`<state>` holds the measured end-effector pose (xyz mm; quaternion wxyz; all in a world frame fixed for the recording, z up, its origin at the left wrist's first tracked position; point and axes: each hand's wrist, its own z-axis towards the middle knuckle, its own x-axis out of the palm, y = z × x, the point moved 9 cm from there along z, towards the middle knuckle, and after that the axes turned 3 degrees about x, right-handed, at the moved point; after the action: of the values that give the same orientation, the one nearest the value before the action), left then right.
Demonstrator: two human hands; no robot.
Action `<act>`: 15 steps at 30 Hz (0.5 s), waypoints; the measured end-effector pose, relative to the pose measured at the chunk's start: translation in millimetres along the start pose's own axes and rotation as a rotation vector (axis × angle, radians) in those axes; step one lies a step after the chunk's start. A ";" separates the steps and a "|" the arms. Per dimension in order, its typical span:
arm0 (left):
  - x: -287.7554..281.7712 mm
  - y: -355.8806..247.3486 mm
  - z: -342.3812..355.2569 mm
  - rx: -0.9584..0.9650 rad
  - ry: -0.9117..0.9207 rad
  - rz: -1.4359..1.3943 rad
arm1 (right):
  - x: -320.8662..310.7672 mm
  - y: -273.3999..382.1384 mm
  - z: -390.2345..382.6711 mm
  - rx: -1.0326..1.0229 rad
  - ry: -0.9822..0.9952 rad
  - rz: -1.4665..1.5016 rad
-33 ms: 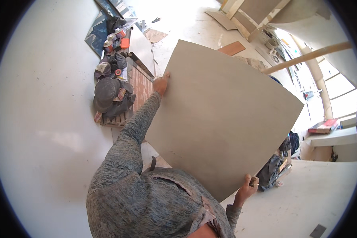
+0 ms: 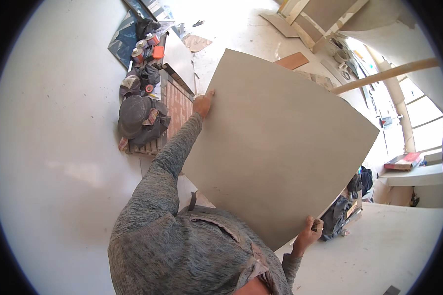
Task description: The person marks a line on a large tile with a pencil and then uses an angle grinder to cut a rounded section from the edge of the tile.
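Note:
A large square greyish-beige panel (image 2: 280, 142) spans the middle of the view, tilted with a corner toward the top. My left hand (image 2: 202, 105) grips its left edge, thumb on the face, arm stretched out in a grey knit sleeve. At the lower right, my right hand (image 2: 308, 235) grips the opposite edge, fingers curled round it. The panel's lower part meets or is hidden behind my torso. Just left of my left hand is a wooden slatted stand (image 2: 176, 115) loaded with a dark cap (image 2: 134, 117), black bags, several cans and an orange box (image 2: 158, 52).
A pale floor (image 2: 64, 123) surrounds me. At the top right are wooden frames (image 2: 320, 17) and a long wooden pole (image 2: 374, 76). Offcuts (image 2: 291, 60) lie beyond the panel. Black bags (image 2: 333, 216) sit right of it, and a red-and-white box (image 2: 402, 161) rests on a ledge.
The view has shifted very slightly, with panel, hands and background appearing a little further right. Both hands keep the same grip on the panel.

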<state>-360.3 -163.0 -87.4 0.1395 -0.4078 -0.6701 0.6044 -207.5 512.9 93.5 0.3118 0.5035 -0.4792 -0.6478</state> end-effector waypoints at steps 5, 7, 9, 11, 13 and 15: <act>5.7 -24.3 40.9 -0.040 -0.130 0.020 | 55.5 -1.3 110.4 -0.022 0.090 -0.020; -0.7 -26.0 72.5 -0.062 -0.165 0.014 | 93.6 8.2 141.6 0.001 0.130 -0.022; -13.9 -16.0 107.3 -0.082 -0.194 0.019 | 137.2 17.0 162.2 0.054 0.167 -0.020; -11.9 -23.0 133.0 -0.096 -0.189 -0.011 | 175.9 27.7 195.4 0.075 0.185 -0.061; -6.8 -19.7 177.7 -0.098 -0.187 -0.046 | 211.3 29.5 225.1 0.071 0.185 -0.071; -19.1 -0.5 227.0 -0.102 -0.215 -0.069 | 256.7 33.2 252.9 0.075 0.231 -0.026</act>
<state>-502.8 -334.7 -133.4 0.0665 -0.3239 -0.7248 0.6045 -527.2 351.5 42.3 0.3375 0.5924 -0.4573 -0.5710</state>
